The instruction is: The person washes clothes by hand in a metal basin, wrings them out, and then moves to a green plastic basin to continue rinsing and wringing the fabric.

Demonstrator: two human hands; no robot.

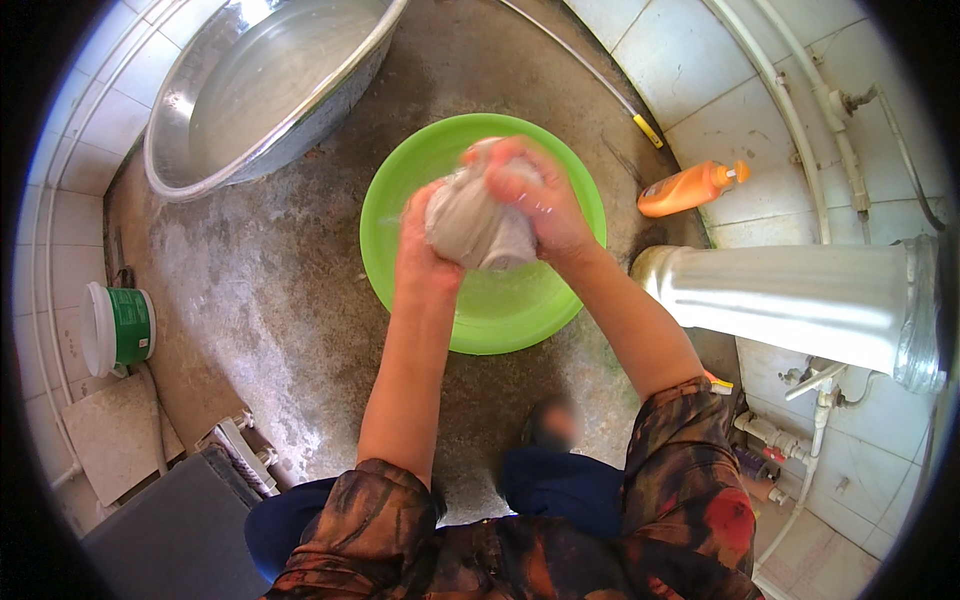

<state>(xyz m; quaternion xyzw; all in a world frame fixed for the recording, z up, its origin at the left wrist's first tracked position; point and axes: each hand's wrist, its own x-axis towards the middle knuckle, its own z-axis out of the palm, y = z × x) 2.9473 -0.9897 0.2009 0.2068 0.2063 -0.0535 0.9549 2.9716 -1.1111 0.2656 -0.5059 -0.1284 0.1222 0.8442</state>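
Above a round green plastic basin (480, 341) on the floor, I hold a bunched, wet, pale grey cloth (480, 217) between both hands. My left hand (429, 244) grips its left side, the fingers partly behind it. On the right and top, my right hand (544, 199) is closed on the cloth, its fingers blurred by motion. Cloudy water lies in the basin below.
A large metal tub (255, 161) of cloudy water stands at the upper left. An orange pump bottle (679, 191) and a pale cylindrical pedestal (780, 300) are on the right, near wall pipes. A white and green bucket (131, 330) stands at the far left.
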